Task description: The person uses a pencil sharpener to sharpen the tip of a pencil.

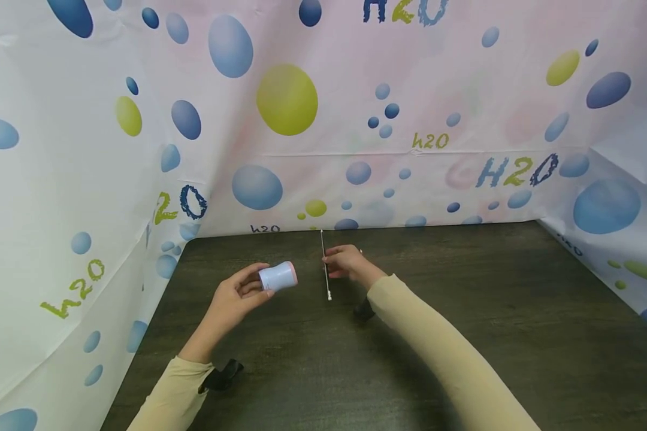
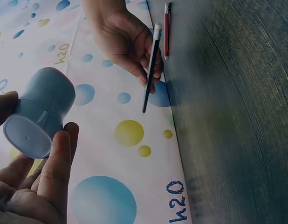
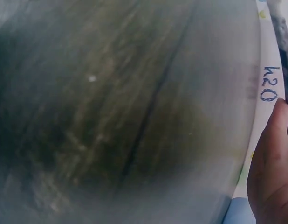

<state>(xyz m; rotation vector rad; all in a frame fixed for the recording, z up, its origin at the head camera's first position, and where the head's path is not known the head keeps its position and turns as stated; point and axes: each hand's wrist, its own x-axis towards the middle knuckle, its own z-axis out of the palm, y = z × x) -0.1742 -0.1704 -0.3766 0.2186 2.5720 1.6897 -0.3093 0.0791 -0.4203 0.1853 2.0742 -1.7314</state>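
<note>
My left hand (image 1: pixel 230 300) grips a small light blue container (image 1: pixel 277 277) with a narrowed waist and a pink end, tilted in the air above the table. Its flat, closed base faces the camera in the left wrist view; the inside is hidden. To the right, my right hand (image 1: pixel 350 262) pinches a slim dark pencil (image 2: pixel 152 70) with a white eraser, its eraser end nearer me. Container and pencil are apart. The right wrist view catches only part of the right hand's finger (image 3: pixel 272 163) and the pencil (image 3: pixel 284 60) at its edge.
A red pencil (image 2: pixel 167 32) with a white eraser lies on the dark wooden table (image 1: pixel 302 371), mostly hidden behind the right hand in the head view. A white sheet (image 1: pixel 388 185) printed with coloured dots encloses the back and sides.
</note>
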